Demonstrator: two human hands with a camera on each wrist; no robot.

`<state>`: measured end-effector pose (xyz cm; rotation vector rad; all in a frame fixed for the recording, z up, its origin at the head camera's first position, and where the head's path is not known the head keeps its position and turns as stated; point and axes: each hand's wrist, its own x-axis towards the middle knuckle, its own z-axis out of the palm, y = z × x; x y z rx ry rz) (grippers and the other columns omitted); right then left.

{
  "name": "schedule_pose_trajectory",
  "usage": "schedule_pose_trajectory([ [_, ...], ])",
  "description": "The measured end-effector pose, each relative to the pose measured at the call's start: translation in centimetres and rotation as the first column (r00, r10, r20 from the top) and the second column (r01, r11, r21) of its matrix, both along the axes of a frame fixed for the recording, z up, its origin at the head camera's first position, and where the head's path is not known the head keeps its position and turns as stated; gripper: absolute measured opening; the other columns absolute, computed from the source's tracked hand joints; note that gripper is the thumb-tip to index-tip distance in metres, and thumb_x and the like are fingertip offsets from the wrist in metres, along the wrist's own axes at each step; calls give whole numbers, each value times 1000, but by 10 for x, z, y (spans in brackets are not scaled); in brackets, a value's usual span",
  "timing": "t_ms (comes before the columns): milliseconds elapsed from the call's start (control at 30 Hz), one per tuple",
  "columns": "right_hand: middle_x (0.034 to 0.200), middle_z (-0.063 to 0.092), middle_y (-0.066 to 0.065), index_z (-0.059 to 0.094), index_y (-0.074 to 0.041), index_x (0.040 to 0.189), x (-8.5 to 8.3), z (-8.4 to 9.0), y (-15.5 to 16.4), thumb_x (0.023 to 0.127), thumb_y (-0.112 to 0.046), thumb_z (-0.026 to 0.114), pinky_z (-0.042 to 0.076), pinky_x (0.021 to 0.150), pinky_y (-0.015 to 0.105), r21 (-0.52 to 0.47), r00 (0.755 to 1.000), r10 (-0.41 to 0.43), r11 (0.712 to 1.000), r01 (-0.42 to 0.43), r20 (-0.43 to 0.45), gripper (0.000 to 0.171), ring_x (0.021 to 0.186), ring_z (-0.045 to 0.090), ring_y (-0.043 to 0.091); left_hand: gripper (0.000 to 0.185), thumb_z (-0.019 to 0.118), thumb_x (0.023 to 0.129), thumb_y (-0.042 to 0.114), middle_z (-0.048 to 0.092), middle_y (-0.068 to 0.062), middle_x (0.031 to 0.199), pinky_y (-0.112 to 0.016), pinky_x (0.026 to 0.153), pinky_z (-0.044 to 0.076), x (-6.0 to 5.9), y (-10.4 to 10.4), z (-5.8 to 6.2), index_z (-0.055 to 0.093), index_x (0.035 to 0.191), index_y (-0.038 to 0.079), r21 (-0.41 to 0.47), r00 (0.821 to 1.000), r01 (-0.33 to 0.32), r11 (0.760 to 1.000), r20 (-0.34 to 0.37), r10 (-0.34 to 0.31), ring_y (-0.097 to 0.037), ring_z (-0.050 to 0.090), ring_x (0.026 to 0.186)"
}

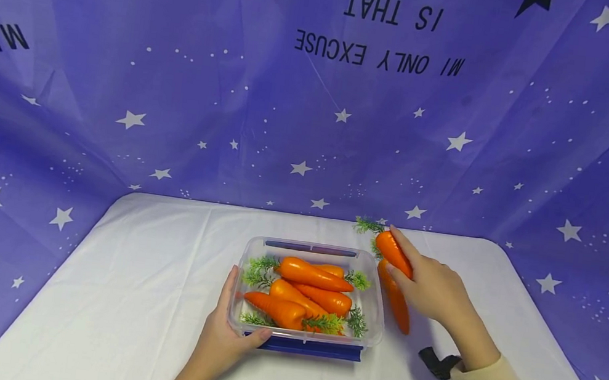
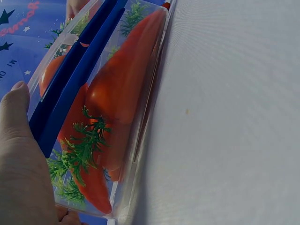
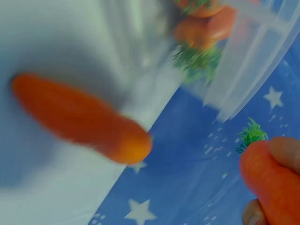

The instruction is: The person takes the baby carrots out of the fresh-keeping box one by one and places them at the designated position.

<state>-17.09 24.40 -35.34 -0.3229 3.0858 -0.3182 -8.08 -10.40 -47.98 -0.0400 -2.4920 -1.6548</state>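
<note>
Left hand [image 1: 222, 337] clasps near corner of clear plastic box [image 1: 374, 296] of carrots — right hand [image 1: 431, 284] pinches orange carrot with green top [image 1: 393, 252] above second loose carrot [image 1: 397, 302] on white table [image 1: 132, 296].

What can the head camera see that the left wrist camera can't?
Only the head view shows the right hand holding a carrot off the table, another loose carrot lying on the white table, and the starry blue backdrop. Only the left wrist view shows the clear box's side wall up close, with carrot greens pressed against it. Both show the left hand gripping the clear box of carrots.
</note>
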Motion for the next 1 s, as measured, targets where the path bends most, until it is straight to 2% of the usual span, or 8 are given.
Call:
schedule_pose_trajectory([
  [200, 80, 61, 8, 4, -40, 151, -5, -7, 23, 93, -56, 45, 34, 49, 32, 17, 998, -59, 998, 59, 29, 73, 62, 51, 21, 121, 87, 63, 36, 43, -5, 146, -38, 97, 46, 0, -1, -1, 3, 150, 42, -1, 1000, 0, 1000, -6, 0, -15, 54, 119],
  [433, 92, 64, 14, 5, -36, 152, -11, -20, 43, 91, -63, 41, 35, 52, 34, 34, 992, -101, 995, 99, 82, 76, 67, 54, 24, 122, 87, 61, 37, 45, -7, 144, -42, 96, 45, -1, 0, -1, 4, 150, 42, -17, 1000, -8, 1000, -14, 7, -16, 53, 119],
  [667, 107, 64, 24, 9, -30, 153, -17, -34, 56, 91, -58, 45, 37, 53, 36, 61, 986, -117, 992, 110, 115, 77, 69, 56, 25, 121, 87, 62, 37, 44, -7, 145, -38, 94, 47, 0, 0, -1, 4, 150, 42, -13, 1000, -6, 1000, -13, 6, -16, 55, 117],
  [1000, 119, 59, 29, 12, -26, 153, -26, -50, 64, 92, -56, 44, 39, 56, 38, 104, 969, -140, 987, 121, 204, 76, 75, 58, 30, 121, 87, 62, 35, 45, -9, 144, -36, 93, 48, 0, 0, -1, 4, 150, 41, -1, 1000, 1, 1000, -11, -1, -17, 55, 118],
])
